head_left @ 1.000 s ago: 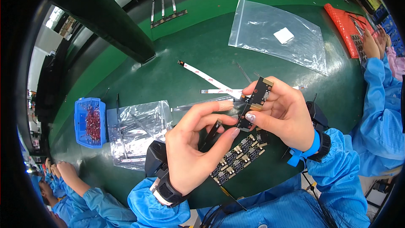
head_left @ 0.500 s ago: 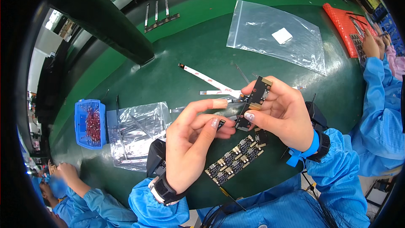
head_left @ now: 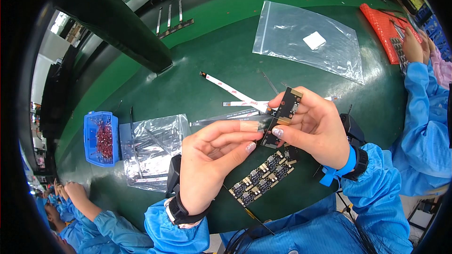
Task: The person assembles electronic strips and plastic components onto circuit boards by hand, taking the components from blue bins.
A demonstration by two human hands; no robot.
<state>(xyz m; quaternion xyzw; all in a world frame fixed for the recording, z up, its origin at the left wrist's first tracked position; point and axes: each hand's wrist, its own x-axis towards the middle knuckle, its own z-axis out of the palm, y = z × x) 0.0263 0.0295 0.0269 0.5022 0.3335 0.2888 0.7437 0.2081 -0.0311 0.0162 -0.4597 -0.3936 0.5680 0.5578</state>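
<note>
My right hand (head_left: 318, 129) grips a narrow black circuit board strip (head_left: 288, 106) between thumb and fingers, tilted above the table. My left hand (head_left: 205, 162) is closed, its fingertips against the strip's lower left edge; whatever they pinch is hidden. A white flat ribbon cable (head_left: 228, 87) slants away on the far side of the strip; its near end disappears behind the strip, so I cannot tell if they are joined. More ribbon cables (head_left: 238, 104) lie behind my fingers. Below my hands rests a panel of several small circuit boards (head_left: 261, 178).
To the left are a blue bin (head_left: 101, 160) of small dark red parts and a clear bag (head_left: 153, 160) of ribbon cables. A clear zip bag (head_left: 287, 33) lies at the back. A dark post (head_left: 117, 23) stands at far left. Co-workers' hands (head_left: 414, 47) are at far right.
My left thumb has moved toward the strip, and the small black end piece seen at its tip is now out of sight. My right hand still grips the strip, barely shifted.
</note>
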